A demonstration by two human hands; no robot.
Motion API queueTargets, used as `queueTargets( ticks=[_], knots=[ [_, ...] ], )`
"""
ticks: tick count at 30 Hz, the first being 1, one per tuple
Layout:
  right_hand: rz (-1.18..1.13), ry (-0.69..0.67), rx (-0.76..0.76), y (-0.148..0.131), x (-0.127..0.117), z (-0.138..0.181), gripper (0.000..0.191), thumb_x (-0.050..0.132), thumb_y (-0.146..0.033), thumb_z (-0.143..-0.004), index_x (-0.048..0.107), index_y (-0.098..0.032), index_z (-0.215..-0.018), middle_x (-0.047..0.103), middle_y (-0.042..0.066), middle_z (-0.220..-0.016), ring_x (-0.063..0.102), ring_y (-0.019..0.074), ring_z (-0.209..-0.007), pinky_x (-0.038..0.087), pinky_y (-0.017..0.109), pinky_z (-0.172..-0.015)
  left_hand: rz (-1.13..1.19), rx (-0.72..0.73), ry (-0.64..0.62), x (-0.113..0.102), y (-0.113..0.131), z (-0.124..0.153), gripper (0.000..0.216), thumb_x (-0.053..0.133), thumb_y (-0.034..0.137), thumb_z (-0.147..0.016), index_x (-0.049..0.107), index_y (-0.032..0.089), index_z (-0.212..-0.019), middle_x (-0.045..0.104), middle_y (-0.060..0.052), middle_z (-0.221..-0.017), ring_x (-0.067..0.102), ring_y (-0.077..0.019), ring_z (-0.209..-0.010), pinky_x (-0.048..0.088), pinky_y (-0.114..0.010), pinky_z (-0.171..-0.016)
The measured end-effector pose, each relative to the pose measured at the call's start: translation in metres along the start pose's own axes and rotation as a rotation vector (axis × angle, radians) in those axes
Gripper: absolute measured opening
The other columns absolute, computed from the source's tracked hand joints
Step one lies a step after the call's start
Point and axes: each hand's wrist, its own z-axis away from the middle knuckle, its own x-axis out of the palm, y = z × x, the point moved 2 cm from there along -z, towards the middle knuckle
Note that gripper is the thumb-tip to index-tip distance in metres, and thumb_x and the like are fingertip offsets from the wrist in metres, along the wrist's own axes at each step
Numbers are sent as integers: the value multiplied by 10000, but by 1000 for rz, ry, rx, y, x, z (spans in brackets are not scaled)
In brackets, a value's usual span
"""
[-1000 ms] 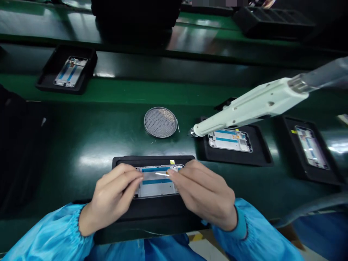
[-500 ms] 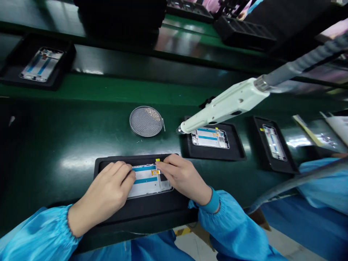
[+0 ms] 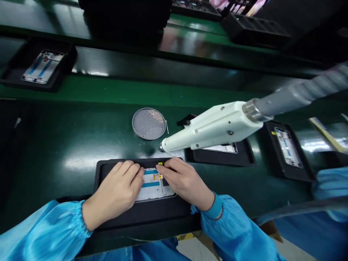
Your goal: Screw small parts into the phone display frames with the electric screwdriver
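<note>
In front of me a silver phone frame (image 3: 149, 194) with blue strips and a small orange flex cable (image 3: 157, 177) lies in a black foam tray (image 3: 146, 214). My left hand (image 3: 121, 188) covers the frame's left part, its curled fingers closed at the upper edge. At the upper right, my right hand (image 3: 186, 181) has thumb and fingers drawn together on the frame, beside a yellow tab (image 3: 160, 164). The exact fingertip contact is hidden on both hands. Just above the tray hangs a white tool (image 3: 214, 127) with a metal tip, on a grey corrugated hose (image 3: 296, 92).
A round perforated dish (image 3: 148, 125) with small shiny pieces sits beyond the tray. More black trays with phone frames stand at the far left (image 3: 58, 78), behind the white tool (image 3: 244, 152) and at the right (image 3: 299, 174). A neighbour's blue sleeve (image 3: 333, 181) shows at right.
My left hand has slid right along the phone frame, covering more of its upper edge. My right hand stays about the same. The white tool has swung left and closer.
</note>
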Motion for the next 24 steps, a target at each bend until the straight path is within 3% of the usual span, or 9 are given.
queueTargets(
  ticks=[24],
  knots=[
    [-18, 10, -27, 0, -2, -6, 218, 507, -27, -883, 683, -57, -1010, 610, 91, -778, 494, 142, -712, 525, 284, -615, 22, -3, 5, 0, 6, -5, 340, 568, 171, -921, 606, 8, -1217, 631, -174, -1076, 567, -322, -978, 486, -449, -786]
  ],
)
